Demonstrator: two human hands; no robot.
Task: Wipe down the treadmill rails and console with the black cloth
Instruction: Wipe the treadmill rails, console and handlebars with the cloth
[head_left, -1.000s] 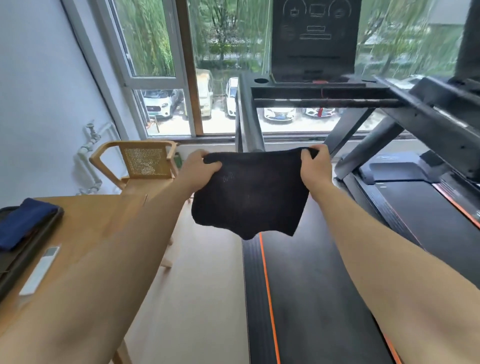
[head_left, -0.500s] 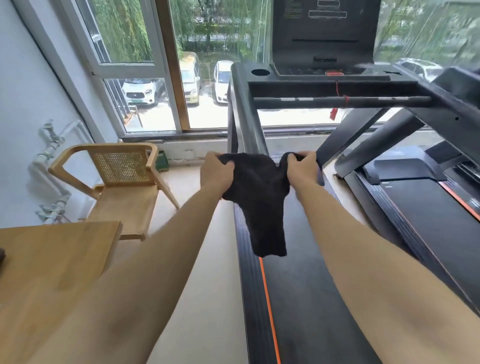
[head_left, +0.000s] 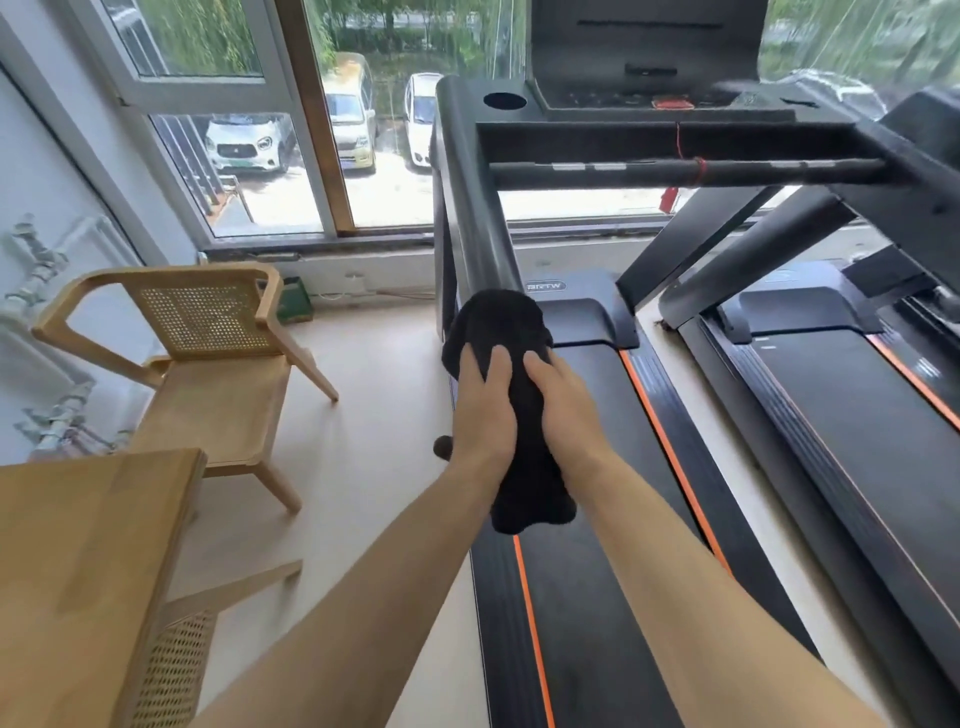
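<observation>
Two hands side by side, left hand (head_left: 483, 410) and right hand (head_left: 558, 397), clasp the black cloth (head_left: 501, 319) draped over the treadmill's left rail (head_left: 475, 208). Each grip is curled around it.

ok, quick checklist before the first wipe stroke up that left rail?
1. Placement: black cloth lies over the left handrail: ok.
2. Grip: left hand holds the cloth: ok.
3. Grip: right hand holds the cloth: ok.
4. Path: rail bare from the cloth up to the console: ok.
5. Wrap: cloth reaches under the rail: cannot tell.
</observation>
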